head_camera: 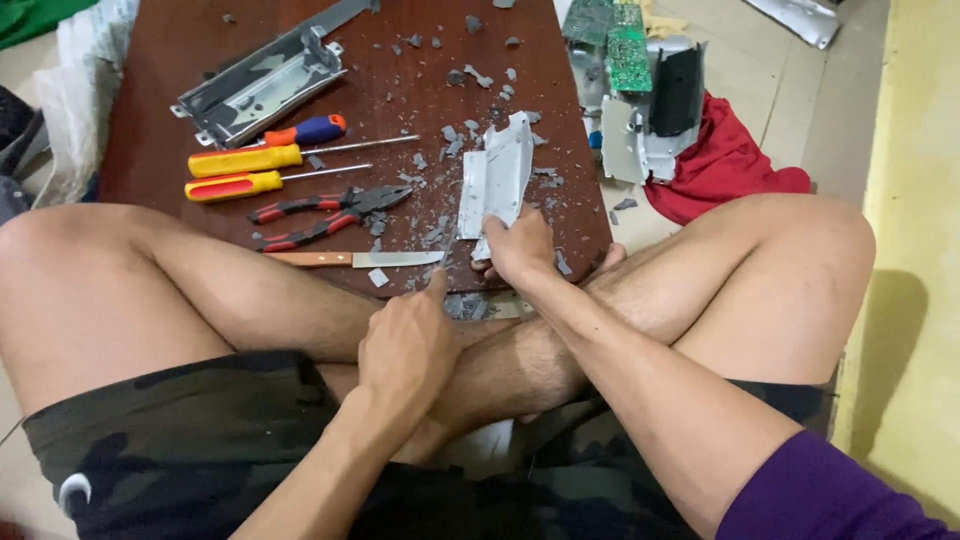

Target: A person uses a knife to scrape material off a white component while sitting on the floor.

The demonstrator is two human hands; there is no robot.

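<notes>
Camouflage shorts (200, 440) cover the lap of the person sitting cross-legged on the floor, bare knees spread wide to either side. The left hand (405, 345) rests on the crossed shins, fingers curled loosely inward with the thumb pointing up toward the board; it holds nothing that I can see. Just beyond it, the right hand (520, 250) is closed around the near end of a bent white plastic panel (497, 175), fingers wrapped over its lower edge and pressing it against the dark reddish wooden board (150, 150).

The panel stands tilted on the board's near right part, ringed by grey plastic shards (455, 135) scattered across the wood. To the left of the hands, close to the board's near edge, lies a knife (355, 259) with a wooden handle, blade pointing right. Just behind it are red-handled pliers (330, 212), jaws toward the panel. Farther back lie two yellow-handled screwdrivers (245, 172), side by side, and a third one with an orange and blue handle (305, 131). Behind those, at the far left of the board, sits a grey metal bracket (260, 85).

Off the board to the right, on the tiled floor, a red cloth (725, 165) lies under white and black casing parts (660, 110), with green circuit boards (610, 40) beyond them.
</notes>
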